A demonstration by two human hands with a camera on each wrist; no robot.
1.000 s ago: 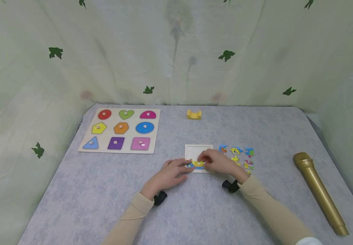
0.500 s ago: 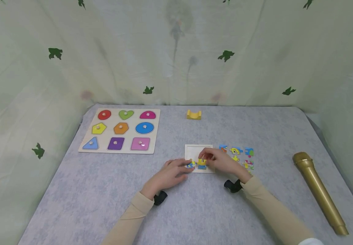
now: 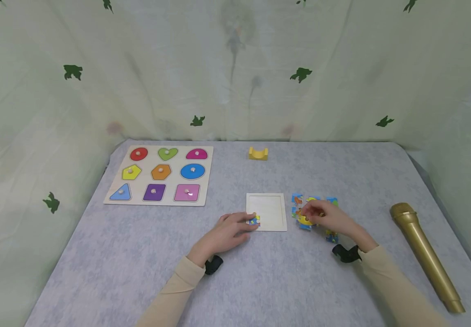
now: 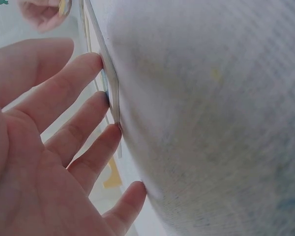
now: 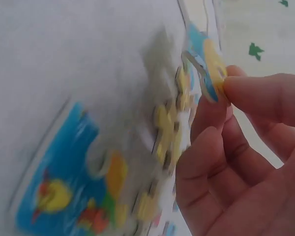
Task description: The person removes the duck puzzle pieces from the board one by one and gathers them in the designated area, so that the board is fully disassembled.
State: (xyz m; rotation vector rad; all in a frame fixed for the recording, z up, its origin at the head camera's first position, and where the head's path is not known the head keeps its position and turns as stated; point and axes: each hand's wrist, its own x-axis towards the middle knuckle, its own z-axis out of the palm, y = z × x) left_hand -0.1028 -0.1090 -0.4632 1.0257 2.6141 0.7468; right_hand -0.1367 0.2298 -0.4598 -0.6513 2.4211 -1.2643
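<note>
My left hand lies at the left side of a small white puzzle tray, fingers extended. In the left wrist view its fingertips touch the tray's edge. A blue-and-yellow jigsaw piece sits in the tray's lower-left corner, partly covered by those fingers. To the right of the tray, my right hand pinches another yellow-and-blue jigsaw piece between thumb and fingers, tilted up. It is over the loose jigsaw pieces, some hidden behind the hand. A blue corner piece with a small yellow figure shows large in the right wrist view.
A wooden shape board with colourful knobbed pieces lies at the back left. A yellow notched block stands at the back middle. On the far right lies a gold microphone. Printed cloth hangs behind the table.
My right hand has lifted the yellow-and-blue jigsaw piece from the tray and carried it right, over the loose pieces. The left hand has stayed in place.
</note>
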